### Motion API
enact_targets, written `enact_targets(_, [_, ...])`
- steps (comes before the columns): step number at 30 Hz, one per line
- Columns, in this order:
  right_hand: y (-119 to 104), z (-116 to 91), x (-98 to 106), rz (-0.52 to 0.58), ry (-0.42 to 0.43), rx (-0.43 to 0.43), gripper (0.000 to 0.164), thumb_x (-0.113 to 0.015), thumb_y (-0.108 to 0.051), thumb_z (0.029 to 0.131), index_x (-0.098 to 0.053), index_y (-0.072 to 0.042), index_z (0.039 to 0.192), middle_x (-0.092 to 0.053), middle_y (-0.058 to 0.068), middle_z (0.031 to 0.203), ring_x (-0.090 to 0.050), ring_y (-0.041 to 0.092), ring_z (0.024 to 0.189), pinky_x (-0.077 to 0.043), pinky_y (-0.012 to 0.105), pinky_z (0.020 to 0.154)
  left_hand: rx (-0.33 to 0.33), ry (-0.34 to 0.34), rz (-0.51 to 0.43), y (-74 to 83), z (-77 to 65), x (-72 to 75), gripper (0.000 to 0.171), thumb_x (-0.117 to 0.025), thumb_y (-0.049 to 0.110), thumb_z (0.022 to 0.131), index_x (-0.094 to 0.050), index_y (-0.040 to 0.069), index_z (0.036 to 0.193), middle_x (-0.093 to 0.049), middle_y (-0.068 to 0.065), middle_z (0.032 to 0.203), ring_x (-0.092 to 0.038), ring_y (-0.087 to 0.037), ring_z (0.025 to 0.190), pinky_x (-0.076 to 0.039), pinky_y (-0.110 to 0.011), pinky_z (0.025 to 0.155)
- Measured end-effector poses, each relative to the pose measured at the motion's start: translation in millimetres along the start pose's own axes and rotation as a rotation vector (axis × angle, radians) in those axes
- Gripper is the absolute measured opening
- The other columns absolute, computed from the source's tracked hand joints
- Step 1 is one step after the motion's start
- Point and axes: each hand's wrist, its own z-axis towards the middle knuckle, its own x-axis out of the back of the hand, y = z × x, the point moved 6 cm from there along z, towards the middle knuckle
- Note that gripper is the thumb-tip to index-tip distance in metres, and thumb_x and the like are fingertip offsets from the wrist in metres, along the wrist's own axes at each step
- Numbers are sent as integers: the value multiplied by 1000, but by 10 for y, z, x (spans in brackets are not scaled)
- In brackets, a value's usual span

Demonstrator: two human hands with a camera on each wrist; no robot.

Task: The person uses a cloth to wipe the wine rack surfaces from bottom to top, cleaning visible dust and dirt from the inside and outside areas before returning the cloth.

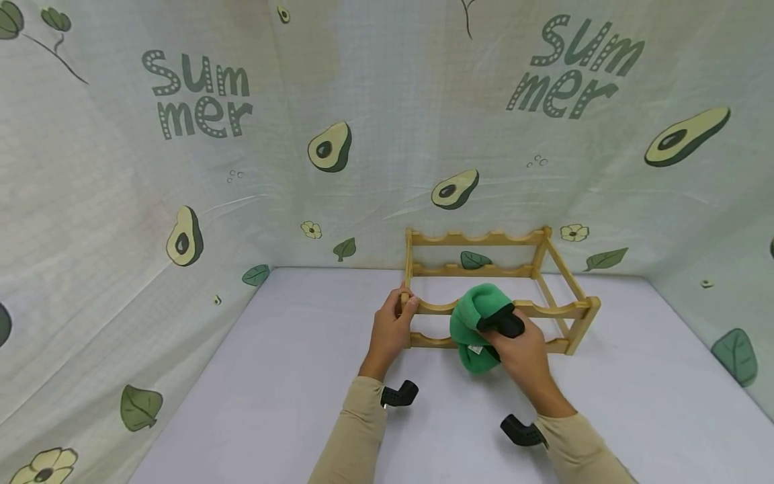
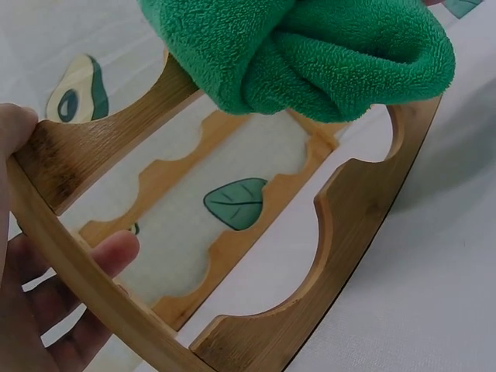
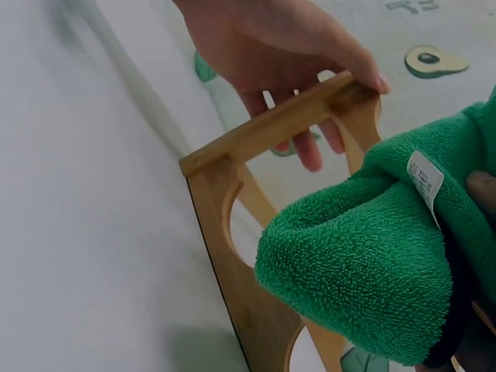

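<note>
A two-tier wooden rack (image 1: 496, 238) with scalloped rails stands near the back of the white table. My left hand (image 1: 388, 331) grips its front left post, thumb in front and fingers behind; the left wrist view shows those fingers round the wooden end piece (image 2: 93, 279). In my right hand (image 1: 531, 355) is a bunched green terry cloth (image 1: 474, 323) with black parts and a white label (image 3: 425, 180). The cloth (image 2: 325, 66) overlaps the upper front rail (image 1: 553, 311) in the head view, right of the left hand.
Behind the rack hangs a pale curtain (image 1: 387, 168) printed with avocados, leaves and lettering; it also rises on both sides of the white tabletop (image 1: 302, 376). A black wrist camera mount (image 1: 400, 393) sits on the left wrist, another mount (image 1: 520, 430) on the right.
</note>
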Motion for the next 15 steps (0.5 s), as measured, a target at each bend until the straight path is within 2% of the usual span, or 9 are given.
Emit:
enact_targets(7, [-43, -15, -120, 2, -27, -17, 40, -84, -19, 83, -66, -8, 117, -70, 8, 112, -62, 13, 99, -50, 31, 84, 0, -5, -7, -9, 4, 1, 27, -58, 47, 100, -63, 22, 110, -68, 2, 92, -63, -14, 86, -50, -37, 78])
enact_targets(15, [-76, 1, -244, 21, -25, 6, 40, -84, -17, 82, -66, -4, 114, -70, 12, 109, -64, 21, 99, -50, 40, 85, 13, -39, -19, 22, -5, 17, 29, -56, 48, 100, -63, 23, 113, -70, 1, 100, -65, -16, 95, -51, -43, 85])
